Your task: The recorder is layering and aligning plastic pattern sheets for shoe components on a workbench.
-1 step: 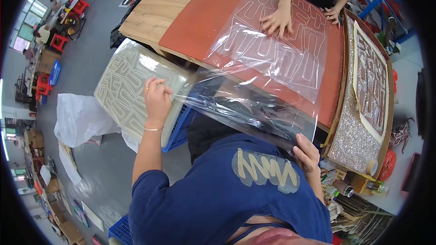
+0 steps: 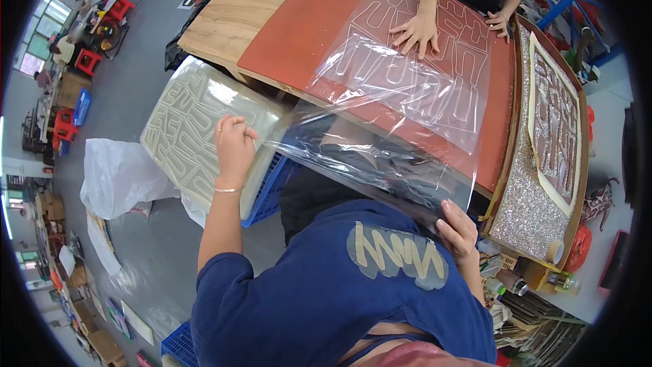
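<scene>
A clear plastic film (image 2: 387,160) stretches between my two hands, its near edge lifted off the table. My left hand (image 2: 235,153) pinches its left corner, above a stack of translucent sheets (image 2: 183,129) with raised looping outlines. At the near right corner, my right hand (image 2: 458,230) grips the film between thumb and fingers, close to my chest. The film's far part lies over a clear sheet with cut outlines (image 2: 414,81) on the red mat (image 2: 285,34). A co-worker's hand (image 2: 417,32) presses flat on that sheet; the co-worker's other hand (image 2: 499,25) rests near the mat's right edge.
The stack sits on a blue plastic crate (image 2: 268,190) at the left. A wooden board (image 2: 238,10) adjoins the mat. On the right stands a glittery tray (image 2: 526,221) with a framed cut pattern (image 2: 557,122) and a tape roll (image 2: 555,252). A white plastic bag (image 2: 122,177) lies on the floor.
The co-worker's spread hand on the sheet has shifted very slightly toward me. My hands keep their hold on the film in nearly the same place.
</scene>
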Demonstrator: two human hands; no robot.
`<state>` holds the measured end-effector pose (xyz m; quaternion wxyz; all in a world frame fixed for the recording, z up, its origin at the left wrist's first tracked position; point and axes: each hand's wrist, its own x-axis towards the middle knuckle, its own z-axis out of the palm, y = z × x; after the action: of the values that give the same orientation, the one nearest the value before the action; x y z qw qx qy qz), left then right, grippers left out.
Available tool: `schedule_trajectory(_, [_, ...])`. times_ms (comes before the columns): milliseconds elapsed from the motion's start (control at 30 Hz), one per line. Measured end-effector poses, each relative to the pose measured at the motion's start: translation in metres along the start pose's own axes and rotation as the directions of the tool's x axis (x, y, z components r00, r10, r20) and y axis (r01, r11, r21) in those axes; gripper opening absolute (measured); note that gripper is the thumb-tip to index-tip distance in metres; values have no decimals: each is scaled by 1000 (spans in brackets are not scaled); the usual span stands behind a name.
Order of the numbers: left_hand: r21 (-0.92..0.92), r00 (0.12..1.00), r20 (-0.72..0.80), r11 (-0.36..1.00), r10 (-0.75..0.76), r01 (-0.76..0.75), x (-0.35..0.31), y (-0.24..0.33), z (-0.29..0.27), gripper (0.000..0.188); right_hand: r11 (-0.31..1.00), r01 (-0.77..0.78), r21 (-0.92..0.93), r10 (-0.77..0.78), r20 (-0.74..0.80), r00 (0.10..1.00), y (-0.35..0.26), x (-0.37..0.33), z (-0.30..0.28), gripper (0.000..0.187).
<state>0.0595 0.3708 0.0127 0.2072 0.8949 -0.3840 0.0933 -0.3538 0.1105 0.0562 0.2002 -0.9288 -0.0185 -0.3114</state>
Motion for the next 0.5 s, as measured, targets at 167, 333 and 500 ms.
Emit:
schedule_trajectory(167, [339,926,256,923,-277,182,78,49,-12,31,1000,23,8,-23,100,995,4,20,1,33])
schedule_trajectory(333, [-526,526,149,517,838,-675,78,217,-15,80,993,-68,-94,82,154,985,-3,45,6,40])
schedule_trajectory(500, [-718,568,132,473,812,-510,15,279,10,78,987,-138,-80,135,-46,990,7,51,1,42])
